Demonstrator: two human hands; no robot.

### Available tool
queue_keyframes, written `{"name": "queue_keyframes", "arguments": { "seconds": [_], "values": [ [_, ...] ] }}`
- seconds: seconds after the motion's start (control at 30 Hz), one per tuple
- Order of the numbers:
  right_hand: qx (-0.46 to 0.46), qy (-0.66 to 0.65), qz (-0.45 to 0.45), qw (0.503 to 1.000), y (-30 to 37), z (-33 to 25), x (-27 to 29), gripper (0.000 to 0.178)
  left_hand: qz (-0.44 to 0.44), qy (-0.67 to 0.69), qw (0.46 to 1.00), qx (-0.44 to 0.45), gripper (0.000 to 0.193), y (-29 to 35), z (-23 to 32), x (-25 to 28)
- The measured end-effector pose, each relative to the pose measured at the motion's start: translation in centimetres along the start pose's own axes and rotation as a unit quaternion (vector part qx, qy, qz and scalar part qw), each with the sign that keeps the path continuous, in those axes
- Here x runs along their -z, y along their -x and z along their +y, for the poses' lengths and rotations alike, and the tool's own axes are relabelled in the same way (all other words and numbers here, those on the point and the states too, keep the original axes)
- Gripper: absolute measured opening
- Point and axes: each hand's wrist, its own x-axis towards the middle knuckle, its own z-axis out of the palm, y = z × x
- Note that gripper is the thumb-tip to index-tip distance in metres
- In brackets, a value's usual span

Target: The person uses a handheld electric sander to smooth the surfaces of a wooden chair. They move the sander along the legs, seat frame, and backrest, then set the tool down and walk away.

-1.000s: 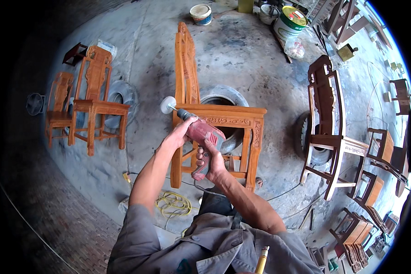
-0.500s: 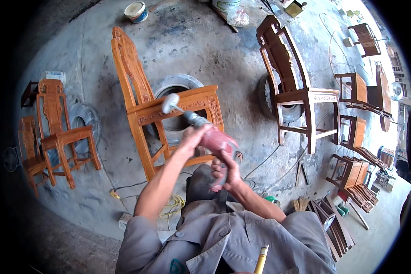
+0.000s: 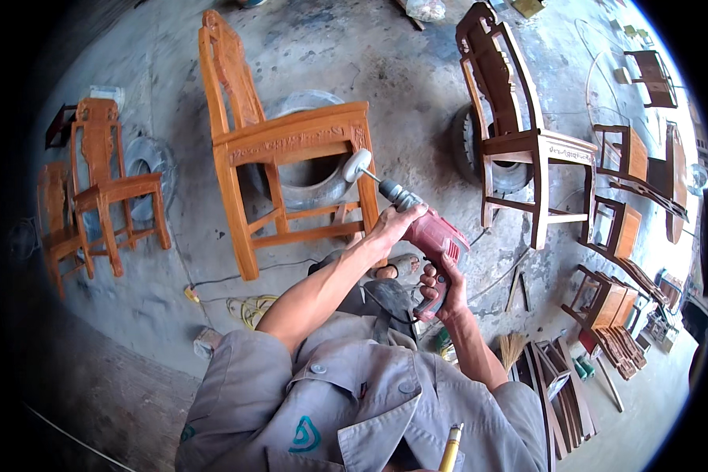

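Observation:
A red power drill (image 3: 434,234) is held across the front of my body, pointing up and to the left. My left hand (image 3: 399,226) wraps around its front end, just behind the grey chuck. My right hand (image 3: 447,289) is closed around the rear handle. A round white pad (image 3: 356,166) on a thin shaft stands out from the chuck. It overlaps the front right leg of an orange-brown wooden chair (image 3: 303,135), whose front rail is carved. Whether the pad touches the wood I cannot tell.
A grey tire (image 3: 311,193) lies behind the chair. To the right stands a darker chair (image 3: 536,141) by another tire (image 3: 466,149). More chairs (image 3: 102,177) stand at the left. A yellow cable (image 3: 252,309) is coiled on the floor, and a broom (image 3: 511,348) lies near wooden strips.
Both hands have carried the drill to the right. Its pad has passed from the carved front rail to the front right leg. The chair sits higher in the picture.

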Motion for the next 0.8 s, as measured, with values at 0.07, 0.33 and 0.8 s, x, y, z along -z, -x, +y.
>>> {"name": "queue_keyframes", "arguments": {
  "seconds": [0.07, 0.33, 0.8],
  "values": [
    [-0.008, 0.012, -0.007, 1.0, 0.4, -0.4, 1.5, 0.035, 0.012, -0.007, 1.0, 0.008, 0.046, -0.4, -1.7, -0.4],
    [-0.107, 0.072, -0.012, 0.992, 5.5, -2.0, 11.1, 0.031, 0.086, 0.044, 0.994, 0.06, 0.048, 6.0, -9.6, -7.0],
    [-0.076, 0.07, -0.065, 0.993, 7.6, -1.6, 16.0, 0.029, 0.099, 0.077, 0.992, -0.005, 0.062, 8.5, -16.3, -8.2]
  ]
}}
